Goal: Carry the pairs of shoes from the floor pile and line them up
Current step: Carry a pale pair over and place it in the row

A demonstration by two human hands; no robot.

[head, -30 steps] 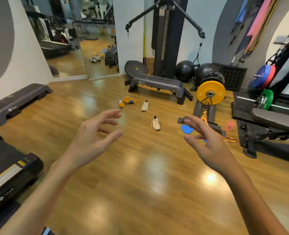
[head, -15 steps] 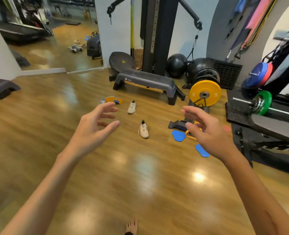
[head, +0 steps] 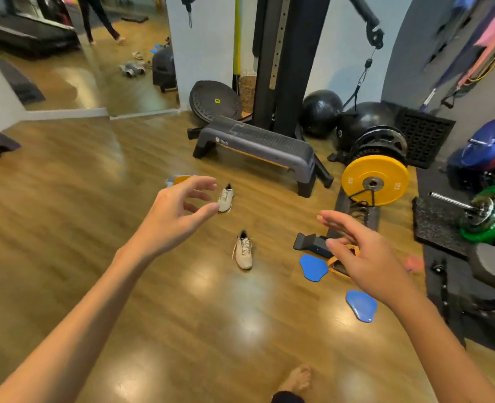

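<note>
Floor: glossy wooden floor point(head: 101, 205) of a gym room, with a mirror point(head: 74, 53) on the far wall.
Writing: pale logo on the step platform point(head: 258, 146), too blurred to read.
Shoes: near white shoe point(head: 242, 251) and far white shoe point(head: 226, 197) lie apart, each lengthwise, toe toward the camera.
Hands: left hand point(head: 173, 216) and right hand point(head: 365, 257) raised, fingers apart, loosely curled, holding nothing.

A: You see two off-white shoes, the near shoe point(head: 243, 253) at twelve o'clock, the far shoe point(head: 225, 198) beyond it, on your glossy honey-brown plank floor point(head: 66, 216).

B: And at two o'clock?

A: Your blue pads point(head: 313, 267), a yellow weight plate point(head: 375, 179) behind them, a green plate point(head: 493, 213) at three o'clock, and a grey step bench point(head: 258, 144) with an orange edge at one.
</note>
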